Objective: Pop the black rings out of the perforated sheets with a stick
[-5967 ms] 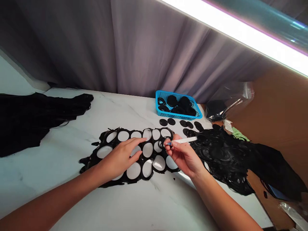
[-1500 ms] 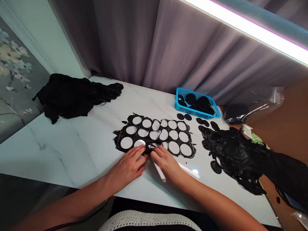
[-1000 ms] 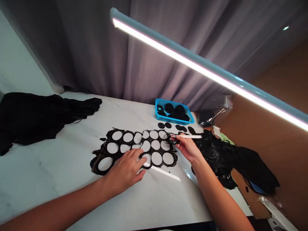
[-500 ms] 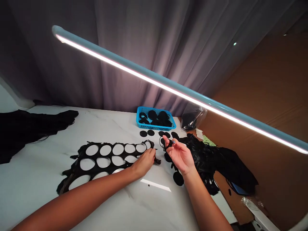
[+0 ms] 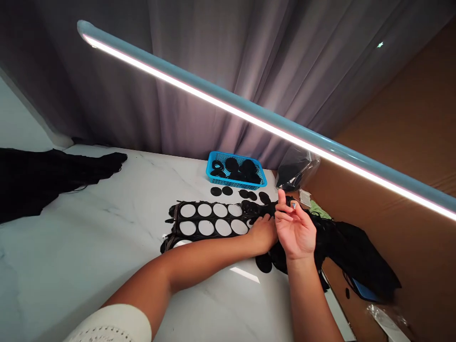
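Note:
My left hand [image 5: 263, 236] is closed on the right end of a black sheet with rows of round holes [image 5: 197, 219], which lies across the white table; some fingertips are hidden in the dark material. Just right of it, my right hand [image 5: 296, 232] is raised, palm toward me. Its index finger points up, while the thumb meets the curled fingers around a tiny bluish thing that I cannot make out. Beneath and behind the hands lies a heap of black scraps [image 5: 322, 232]. A loose black disc [image 5: 264, 263] rests below my left hand.
A blue plastic basket [image 5: 210, 175] holds black discs and rings at the back. Several black discs [image 5: 227, 191] lie before it. Black cloth [image 5: 32, 183] covers the left side. A clear bag [image 5: 297, 171] stands behind the heap. A lit tube lamp [image 5: 199, 94] hangs across.
My left hand has drawn the holed sheet rightward to the scrap heap. My right hand has shifted right, and the black loops at its fingers no longer show.

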A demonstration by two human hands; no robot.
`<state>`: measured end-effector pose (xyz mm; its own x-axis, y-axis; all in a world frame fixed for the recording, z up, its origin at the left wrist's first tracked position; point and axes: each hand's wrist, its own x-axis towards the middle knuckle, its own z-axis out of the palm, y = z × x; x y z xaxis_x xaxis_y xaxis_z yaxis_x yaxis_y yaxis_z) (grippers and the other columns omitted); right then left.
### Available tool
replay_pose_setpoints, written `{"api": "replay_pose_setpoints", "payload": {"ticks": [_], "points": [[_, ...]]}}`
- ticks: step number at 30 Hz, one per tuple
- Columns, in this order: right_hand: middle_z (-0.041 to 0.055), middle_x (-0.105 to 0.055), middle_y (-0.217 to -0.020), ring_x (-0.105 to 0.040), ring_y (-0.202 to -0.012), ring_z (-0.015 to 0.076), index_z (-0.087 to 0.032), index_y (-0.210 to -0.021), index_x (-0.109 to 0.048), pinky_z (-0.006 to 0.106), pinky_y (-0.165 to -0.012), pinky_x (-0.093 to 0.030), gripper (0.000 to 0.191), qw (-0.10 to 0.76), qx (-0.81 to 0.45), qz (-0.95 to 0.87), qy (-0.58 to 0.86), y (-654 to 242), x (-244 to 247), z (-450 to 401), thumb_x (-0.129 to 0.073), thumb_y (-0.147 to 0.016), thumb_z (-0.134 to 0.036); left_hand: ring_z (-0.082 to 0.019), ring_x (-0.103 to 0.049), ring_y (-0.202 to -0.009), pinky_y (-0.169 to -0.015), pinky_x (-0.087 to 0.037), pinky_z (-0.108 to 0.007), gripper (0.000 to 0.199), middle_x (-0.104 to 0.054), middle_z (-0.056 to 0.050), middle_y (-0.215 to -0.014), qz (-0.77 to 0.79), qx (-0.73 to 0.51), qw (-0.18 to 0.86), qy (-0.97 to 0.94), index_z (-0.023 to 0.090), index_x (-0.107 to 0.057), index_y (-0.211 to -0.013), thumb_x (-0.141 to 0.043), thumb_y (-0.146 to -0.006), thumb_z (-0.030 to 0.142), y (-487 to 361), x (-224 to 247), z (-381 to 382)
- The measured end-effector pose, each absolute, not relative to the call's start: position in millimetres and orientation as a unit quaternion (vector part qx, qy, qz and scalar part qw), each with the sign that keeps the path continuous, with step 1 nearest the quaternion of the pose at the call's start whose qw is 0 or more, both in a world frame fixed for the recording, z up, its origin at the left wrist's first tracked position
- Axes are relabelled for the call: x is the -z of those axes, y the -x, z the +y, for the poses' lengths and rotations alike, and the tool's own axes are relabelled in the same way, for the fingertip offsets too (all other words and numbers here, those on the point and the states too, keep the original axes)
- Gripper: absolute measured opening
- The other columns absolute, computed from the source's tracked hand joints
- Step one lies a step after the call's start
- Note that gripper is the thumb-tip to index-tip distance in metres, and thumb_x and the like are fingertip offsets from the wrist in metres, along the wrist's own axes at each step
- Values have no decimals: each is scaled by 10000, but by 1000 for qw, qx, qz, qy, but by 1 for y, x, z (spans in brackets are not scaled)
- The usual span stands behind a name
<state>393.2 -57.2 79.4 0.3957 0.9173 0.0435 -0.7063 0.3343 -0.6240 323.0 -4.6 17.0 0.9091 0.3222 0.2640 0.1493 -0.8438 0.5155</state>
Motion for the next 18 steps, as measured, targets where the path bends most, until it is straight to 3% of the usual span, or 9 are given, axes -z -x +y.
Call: {"api": "replay_pose_setpoints", "payload": {"ticks": [3,5,7,10,12,15,18], "points": [[4,-657,-916,-528,-671,98,-233,-691,-524,206,-547,-485,205,783,-500,-215,301,-388,-73,-52,-703,-757,-160,-352,-511,-1138,-943,-431,-524,153,-589,-197,-1124,143,-167,178,-959,110,-594,-1000,-506,-890,50,-286,-23,-13],[-9,-644,-847,-540,-684,98,-224,-667,-516,208,-587,-487,234,766,-491,-247,332,-380,-66,-47,-726,-751,-161,-298,-549,-1094,-921,-474,-439,124,-607,-142,-1076,131,-155,152,-967,143,-605,-1015,-523,-926,115,-244,-24,-13],[-3,-661,-861,-558,-703,101,-215,-669,-529,221,-632,-490,233,732,-492,-291,371,-367,-57,-37,-736,-771,-189,-268,-574,-1073,-908,-498,-394,163,-613,-105,-1083,129,-143,137,-972,173,-599,-1090,-565,-931,181,-197,-23,-6],[21,-695,-912,-604,-754,127,-208,-719,-575,269,-715,-499,187,638,-504,-383,439,-341,-39,-16,-732,-804,-265,-317,-509,-1241,-1019,-444,-457,305,-563,-176,-1257,187,-146,110,-965,117,-540,-1242,-537,-941,159,-131,-14,16],[36,-707,-918,-630,-822,160,-201,-745,-599,305,-775,-493,166,560,-492,-470,473,-324,-27,1,-718,-812,-297,-319,-498,-1282,-1036,-443,-462,377,-533,-187,-1348,229,-158,81,-957,122,-500,-1315,-534,-958,235,-99,-5,29],[47,-712,-926,-637,-877,190,-194,-767,-618,328,-799,-475,105,449,-434,-600,500,-304,-16,23,-673,-821,-265,-300,-455,-1353,-1103,-386,-470,440,-515,-170,-1420,228,-166,72,-957,149,-468,-1376,-509,-981,339,-75,10,37],[50,-701,-920,-636,-871,191,-192,-759,-613,333,-800,-469,82,392,-389,-667,500,-295,-12,35,-624,-836,-218,-305,-402,-1397,-1142,-324,-497,484,-490,-167,-1457,229,-154,57,-960,135,-450,-1404,-505,-982,366,-69,16,31]]}}
